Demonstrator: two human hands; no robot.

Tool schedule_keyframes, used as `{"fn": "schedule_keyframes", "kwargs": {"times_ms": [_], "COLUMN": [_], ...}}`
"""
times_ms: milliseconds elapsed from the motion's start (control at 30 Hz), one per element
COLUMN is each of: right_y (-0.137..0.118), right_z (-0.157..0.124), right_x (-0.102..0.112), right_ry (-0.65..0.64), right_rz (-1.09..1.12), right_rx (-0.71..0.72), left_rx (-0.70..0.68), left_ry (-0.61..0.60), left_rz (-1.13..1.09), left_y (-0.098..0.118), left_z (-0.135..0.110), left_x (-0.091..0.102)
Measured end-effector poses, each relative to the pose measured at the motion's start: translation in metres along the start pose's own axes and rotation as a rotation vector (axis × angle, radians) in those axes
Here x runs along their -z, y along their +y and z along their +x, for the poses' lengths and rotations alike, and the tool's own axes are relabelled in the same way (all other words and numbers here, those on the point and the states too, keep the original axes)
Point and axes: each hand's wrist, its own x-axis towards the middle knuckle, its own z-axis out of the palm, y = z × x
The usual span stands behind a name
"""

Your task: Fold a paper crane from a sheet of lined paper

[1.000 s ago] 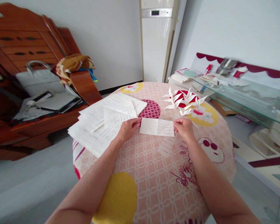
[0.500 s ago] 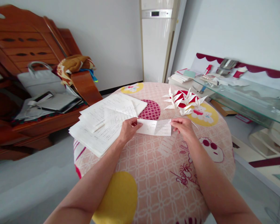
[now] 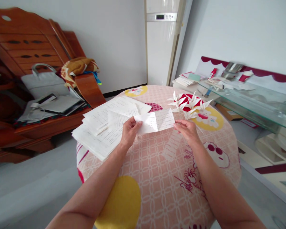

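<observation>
Subject of inspection: one written paper sheet (image 3: 152, 122), rectangular, with a crease running across its middle. It lies between the two hands, tilted above the round cloth-covered counter (image 3: 154, 178); whether its near edge touches the cloth cannot be told.

The left-hand grip (image 3: 130, 131) is clamped on the sheet's left end, thumb over the written face, remaining fingers curled and partly hidden. The body of the sheet extends from this grip toward the right.

The right-hand grip (image 3: 187, 129) sits at the opposite end, thumb and fingertips close together at the right edge, near its lower corner. Whether they pinch the paper or merely touch it cannot be determined.

Adjacent items: a spread stack of written papers (image 3: 102, 140) lies just beyond and to the left of the left-hand grip. A cluster of white folded paper cranes (image 3: 193, 102) stands on the counter beyond the right-hand grip, apart from it.
</observation>
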Motion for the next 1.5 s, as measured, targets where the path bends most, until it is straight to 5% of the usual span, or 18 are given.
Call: {"fn": "schedule_keyframes", "kwargs": {"times_ms": [200, 467, 667, 800, 1033, 1500], "right_y": [-0.021, -0.033, -0.014, -0.003, -0.001, -0.003], "right_z": [-0.007, -0.019, -0.011, -0.008, -0.009, -0.009], "right_x": [-0.001, -0.007, -0.011, -0.011, -0.010, -0.007], "right_ry": [-0.057, -0.044, -0.010, -0.039, -0.088, -0.081], "right_rz": [0.030, 0.202, 0.235, 0.216, 0.156, 0.140], "right_rx": [0.179, 0.063, -0.084, -0.187, -0.242, -0.206], "left_rx": [0.098, 0.252, 0.185, 0.167, -0.127, -0.241], "left_ry": [0.027, 0.014, 0.088, 0.015, -0.038, -0.162], "left_rz": [-0.150, -0.230, -0.092, 0.104, 0.502, 0.551], "left_y": [0.005, 0.012, -0.001, -0.007, -0.005, -0.005], "left_z": [-0.001, -0.006, 0.001, 0.003, 0.001, -0.002], "left_x": [-0.004, -0.008, 0.000, 0.006, 0.009, 0.001]}}
